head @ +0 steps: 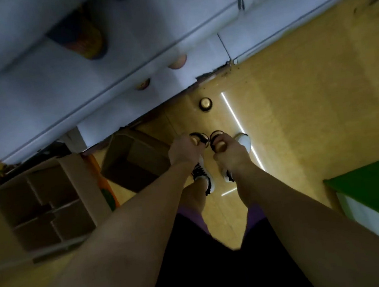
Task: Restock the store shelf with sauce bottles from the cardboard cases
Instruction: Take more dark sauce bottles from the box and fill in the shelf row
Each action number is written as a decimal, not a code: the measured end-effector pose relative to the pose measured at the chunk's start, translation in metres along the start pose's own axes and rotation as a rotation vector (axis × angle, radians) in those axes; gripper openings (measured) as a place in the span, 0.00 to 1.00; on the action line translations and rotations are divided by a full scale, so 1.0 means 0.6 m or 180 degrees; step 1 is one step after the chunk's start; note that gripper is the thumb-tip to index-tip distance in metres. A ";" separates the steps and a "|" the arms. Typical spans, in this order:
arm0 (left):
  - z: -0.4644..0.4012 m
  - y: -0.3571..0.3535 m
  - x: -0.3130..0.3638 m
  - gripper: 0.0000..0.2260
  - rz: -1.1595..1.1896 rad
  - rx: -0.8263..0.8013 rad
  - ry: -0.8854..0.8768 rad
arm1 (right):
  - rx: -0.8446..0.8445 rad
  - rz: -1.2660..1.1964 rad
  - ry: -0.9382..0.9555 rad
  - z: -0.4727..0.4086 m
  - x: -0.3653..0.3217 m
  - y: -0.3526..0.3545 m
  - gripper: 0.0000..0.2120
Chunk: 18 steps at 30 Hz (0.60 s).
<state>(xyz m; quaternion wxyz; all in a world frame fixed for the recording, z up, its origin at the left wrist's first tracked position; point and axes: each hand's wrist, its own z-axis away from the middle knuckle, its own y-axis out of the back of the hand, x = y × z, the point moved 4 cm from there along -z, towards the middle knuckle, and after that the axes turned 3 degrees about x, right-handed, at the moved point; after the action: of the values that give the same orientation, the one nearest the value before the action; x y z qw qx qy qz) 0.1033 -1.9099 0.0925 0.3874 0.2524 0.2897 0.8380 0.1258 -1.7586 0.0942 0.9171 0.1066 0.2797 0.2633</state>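
I look straight down. My left hand point(183, 149) grips the top of a dark sauce bottle point(200, 138) with a gold cap. My right hand point(229, 150) grips a second dark sauce bottle point(215, 138) the same way, close beside the first. Both bottles hang low over the yellow floor above my shoes. A third bottle point(205, 104) stands alone on the floor just ahead, near the base of the white shelf point(107, 65). Several bottles sit blurred on the shelf boards above.
An open cardboard case point(134, 160) lies on the floor left of my hands. A larger case with cardboard dividers point(48, 203) stands further left. A green and white box point(374, 195) sits at the right. Bare yellow floor point(306, 97) spreads to the right.
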 end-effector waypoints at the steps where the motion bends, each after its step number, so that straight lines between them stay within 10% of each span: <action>1: 0.026 0.031 0.016 0.18 -0.0004 0.0053 -0.0039 | 0.0060 0.0054 0.0057 0.027 -0.023 0.022 0.17; 18: 0.387 0.422 0.150 0.16 0.2186 0.2213 -0.0111 | 0.0098 0.0966 0.2249 0.387 -0.397 0.261 0.15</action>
<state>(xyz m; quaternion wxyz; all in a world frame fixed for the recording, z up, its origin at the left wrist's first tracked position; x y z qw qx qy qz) 0.0751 -1.9057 0.4463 -0.0138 0.4618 0.4458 0.7667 0.0239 -1.7676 0.4474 0.7130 0.0631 0.5635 0.4123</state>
